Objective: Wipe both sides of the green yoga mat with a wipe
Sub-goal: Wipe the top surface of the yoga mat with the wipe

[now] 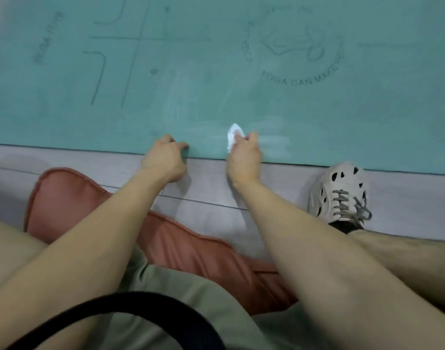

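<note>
The green yoga mat lies flat on the floor and fills the upper half of the head view, printed with lines and a round logo. Wet streaks show near its front edge. My right hand grips a crumpled white wipe and presses it on the mat just inside the front edge. My left hand is at the same edge, a little to the left, with its fingers curled over the mat's rim.
Pale grey wood-look floor runs along the mat's front edge. A salmon cushion lies under my legs. My foot in a beige perforated shoe rests on the floor at the right, close to the mat.
</note>
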### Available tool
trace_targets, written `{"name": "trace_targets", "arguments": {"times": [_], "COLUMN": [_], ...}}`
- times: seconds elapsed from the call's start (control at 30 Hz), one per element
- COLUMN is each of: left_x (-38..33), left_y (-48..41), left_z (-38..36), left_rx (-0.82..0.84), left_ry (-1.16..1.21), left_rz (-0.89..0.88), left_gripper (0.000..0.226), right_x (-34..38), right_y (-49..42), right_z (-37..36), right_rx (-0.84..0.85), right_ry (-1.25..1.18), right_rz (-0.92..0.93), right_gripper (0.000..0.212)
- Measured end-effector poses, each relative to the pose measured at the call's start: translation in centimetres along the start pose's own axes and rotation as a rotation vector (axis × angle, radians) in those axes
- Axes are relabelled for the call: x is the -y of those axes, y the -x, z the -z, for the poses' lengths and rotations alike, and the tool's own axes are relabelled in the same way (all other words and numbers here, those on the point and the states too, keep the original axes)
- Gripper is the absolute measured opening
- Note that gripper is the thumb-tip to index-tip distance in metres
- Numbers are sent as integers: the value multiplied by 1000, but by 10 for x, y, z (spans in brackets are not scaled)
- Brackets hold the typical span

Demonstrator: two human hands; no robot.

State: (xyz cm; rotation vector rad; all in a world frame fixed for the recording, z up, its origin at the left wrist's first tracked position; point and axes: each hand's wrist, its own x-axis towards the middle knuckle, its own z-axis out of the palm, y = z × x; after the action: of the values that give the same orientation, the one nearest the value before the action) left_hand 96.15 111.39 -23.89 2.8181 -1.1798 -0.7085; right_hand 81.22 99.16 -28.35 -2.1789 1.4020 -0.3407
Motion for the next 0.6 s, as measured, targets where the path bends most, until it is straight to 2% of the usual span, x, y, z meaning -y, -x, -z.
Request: {"name": "trace_targets", "arguments": {"times": [0.1, 0.2, 0.33, 0.43, 0.5, 0.6], "left_x": [23, 22, -3, -11, -11, -6], "left_y": [1, 1, -5, -7, -7, -7], "left_z": [-5, -15, -17, -20, -19, -16], "left_rx": [-36, -72, -120, -118, -108, -117], "left_ry": [-4, -39, -28, -34, -44, -55], "left_rz": [5, 12, 30, -9, -39, -43], "left_gripper": [67, 58, 41, 42, 45, 48], "right_x": [56, 23, -61, -54, -17, 39], "right_y": [16, 12, -4, 2, 11, 24], "right_z": [-28, -10, 45, 40, 15, -20], "right_rx": [159, 200, 17, -89, -44, 177], "right_ry": [20, 29, 28, 46, 33, 35], "right_rz": [186, 245, -30, -165, -63, 181], "right_gripper": [30, 31, 41, 51, 51, 43]}}
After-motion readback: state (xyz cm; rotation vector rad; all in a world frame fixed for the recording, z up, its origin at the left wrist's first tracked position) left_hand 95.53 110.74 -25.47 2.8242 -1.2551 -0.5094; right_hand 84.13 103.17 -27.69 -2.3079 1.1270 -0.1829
